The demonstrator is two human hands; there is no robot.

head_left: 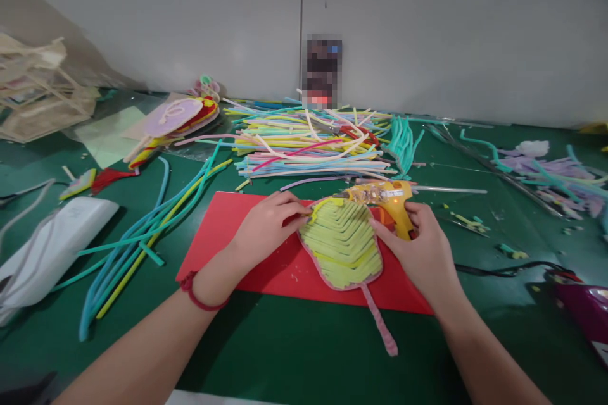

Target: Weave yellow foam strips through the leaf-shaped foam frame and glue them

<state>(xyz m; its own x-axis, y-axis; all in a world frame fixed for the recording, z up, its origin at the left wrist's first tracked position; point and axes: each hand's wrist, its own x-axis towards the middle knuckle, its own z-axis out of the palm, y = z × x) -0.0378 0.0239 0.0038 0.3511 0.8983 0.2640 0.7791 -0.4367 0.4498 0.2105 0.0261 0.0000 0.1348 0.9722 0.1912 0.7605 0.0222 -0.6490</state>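
A small leaf-shaped fan (342, 243), covered in yellow-green strips with a pink rim and pink handle, lies on a red mat (228, 234). My left hand (266, 228) rests curled on the mat, its fingertips pinching the fan's upper left edge. My right hand (422, 247) presses its thumb and fingers against the fan's right edge. A yellow-orange glue gun (392, 199) lies just behind the fan, next to my right hand's fingers.
A heap of coloured pipe cleaners (308, 142) lies behind the mat. Long blue, green and yellow strands (142, 234) trail at left beside a white object (52, 243). Finished fans (175, 117) sit far left. A black cord (503, 269) and a purple tool (586, 307) lie right.
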